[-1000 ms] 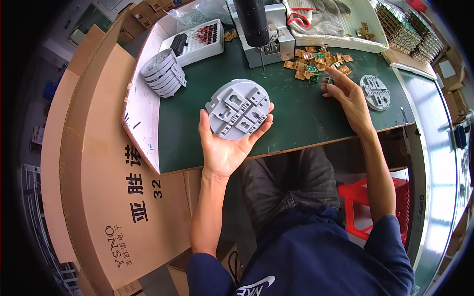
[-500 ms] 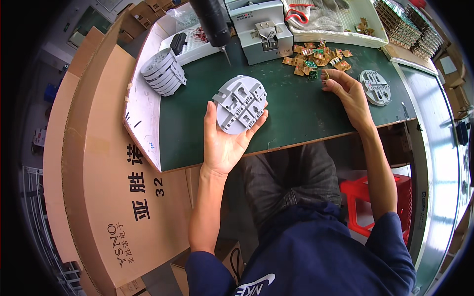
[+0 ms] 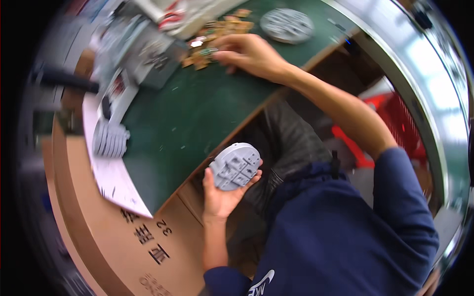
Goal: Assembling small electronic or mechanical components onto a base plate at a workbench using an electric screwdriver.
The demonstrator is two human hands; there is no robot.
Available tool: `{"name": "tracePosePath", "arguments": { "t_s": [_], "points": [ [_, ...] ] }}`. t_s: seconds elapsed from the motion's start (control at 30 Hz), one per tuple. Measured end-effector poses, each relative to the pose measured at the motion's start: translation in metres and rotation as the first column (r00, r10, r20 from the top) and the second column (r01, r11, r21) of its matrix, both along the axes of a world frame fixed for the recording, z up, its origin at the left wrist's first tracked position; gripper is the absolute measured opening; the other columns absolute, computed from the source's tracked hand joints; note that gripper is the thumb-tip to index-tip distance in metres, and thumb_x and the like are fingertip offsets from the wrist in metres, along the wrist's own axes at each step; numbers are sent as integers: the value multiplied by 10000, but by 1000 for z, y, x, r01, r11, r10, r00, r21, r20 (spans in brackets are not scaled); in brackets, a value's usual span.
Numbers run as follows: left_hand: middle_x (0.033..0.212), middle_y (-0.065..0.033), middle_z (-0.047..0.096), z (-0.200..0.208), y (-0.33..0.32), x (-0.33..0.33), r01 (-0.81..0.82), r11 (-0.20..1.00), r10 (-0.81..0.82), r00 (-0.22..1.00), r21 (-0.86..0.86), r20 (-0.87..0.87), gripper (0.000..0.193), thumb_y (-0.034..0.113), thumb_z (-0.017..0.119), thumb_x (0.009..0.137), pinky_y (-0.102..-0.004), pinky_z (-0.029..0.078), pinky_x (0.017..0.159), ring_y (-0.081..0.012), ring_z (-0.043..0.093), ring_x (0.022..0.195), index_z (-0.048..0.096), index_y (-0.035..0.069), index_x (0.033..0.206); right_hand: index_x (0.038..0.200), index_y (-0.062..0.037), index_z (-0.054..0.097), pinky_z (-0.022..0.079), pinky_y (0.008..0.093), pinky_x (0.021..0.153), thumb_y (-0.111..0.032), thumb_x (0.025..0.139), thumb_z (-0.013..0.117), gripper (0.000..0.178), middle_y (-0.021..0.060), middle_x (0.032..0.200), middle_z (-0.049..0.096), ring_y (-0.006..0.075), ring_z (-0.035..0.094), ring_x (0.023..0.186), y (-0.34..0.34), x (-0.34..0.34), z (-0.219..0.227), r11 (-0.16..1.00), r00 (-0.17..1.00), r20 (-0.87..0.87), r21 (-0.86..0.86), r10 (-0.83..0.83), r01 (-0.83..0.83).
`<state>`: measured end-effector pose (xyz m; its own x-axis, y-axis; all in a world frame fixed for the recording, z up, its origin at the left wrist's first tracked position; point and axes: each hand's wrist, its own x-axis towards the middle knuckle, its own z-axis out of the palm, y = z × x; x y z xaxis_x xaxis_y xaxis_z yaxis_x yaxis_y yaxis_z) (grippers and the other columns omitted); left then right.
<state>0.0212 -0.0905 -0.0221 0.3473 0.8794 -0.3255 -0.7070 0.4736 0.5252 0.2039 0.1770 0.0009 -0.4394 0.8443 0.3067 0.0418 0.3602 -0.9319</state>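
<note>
A round light-grey plastic housing (image 3: 236,166), moulded with slots and raised ribs, rests tilted in my left hand (image 3: 222,195). Thumb and fingers hold it by the rim, just off the table's front edge and above my lap. My right hand (image 3: 252,56) reaches over the table, thumb and fingers drawn together at the near side of a pile of small orange-brown circuit boards (image 3: 224,29). A greenish bit shows beside its fingertips, but blur hides what they pinch. A second round grey housing (image 3: 287,25) lies to the right of the pile.
Curved grey plastic pieces stand stacked (image 3: 110,139) by the white side board (image 3: 121,190). A grey metal machine (image 3: 155,56) and a white tray with red-handled tool (image 3: 173,17) are at the back. A large carton (image 3: 98,207) flanks the left; a red stool (image 3: 400,123) stands at right.
The view has swung round to the right and blurred. My left hand has drawn the housing back from over the table to above my lap. My right fingertips stay by the board pile.
</note>
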Motion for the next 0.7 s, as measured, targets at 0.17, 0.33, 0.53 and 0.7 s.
{"name": "tracePosePath", "arguments": {
  "t_s": [0.17, 0.33, 0.53, 0.7],
  "points": [
    [1472, -311, 468, -115, 60, 22, -59, 900, 133, 981, -432, 144, 839, 572, 660, 944, -546, 479, 1107, -480, 490, 1321, 442, -23, 1494, 1248, -13, 696, 581, 297, 703, -281, 977, 732, 383, 102, 971, 750, 146, 724, 736, 2, 11, -12, 999, 991, -127, -32, -33, 29],
    [1524, -336, 374, -187, 165, -41, -201, 976, 199, 980, -88, -28, 805, 457, 691, 963, -539, 458, 1140, -490, 421, 1376, 401, -62, 1506, 1235, -14, 704, 586, 327, 720, -282, 939, 762, 404, 124, 975, 749, 171, 730, 728, -8, 10, 0, 1000, 994, -113, 29, -8, 12],
    [1543, -254, 437, -183, 119, 15, -34, 922, -117, 926, -385, -360, 667, 362, 611, 1042, -490, 448, 1154, -386, 451, 1414, 422, -89, 1497, 1246, -21, 698, 585, 338, 744, -273, 952, 750, 391, 112, 988, 747, 168, 726, 743, -5, 14, -21, 999, 998, -50, 23, -48, 49],
    [1448, -162, 591, -30, 32, -15, 748, 663, -373, 295, -31, -880, 593, 332, 686, 1007, -373, 436, 1143, -255, 580, 1323, 534, -16, 1462, 1277, -35, 682, 548, 302, 761, -258, 976, 734, 378, 82, 914, 708, 94, 634, 822, -15, 7, -8, 993, 994, 78, 90, -78, 71]
  ]
}}
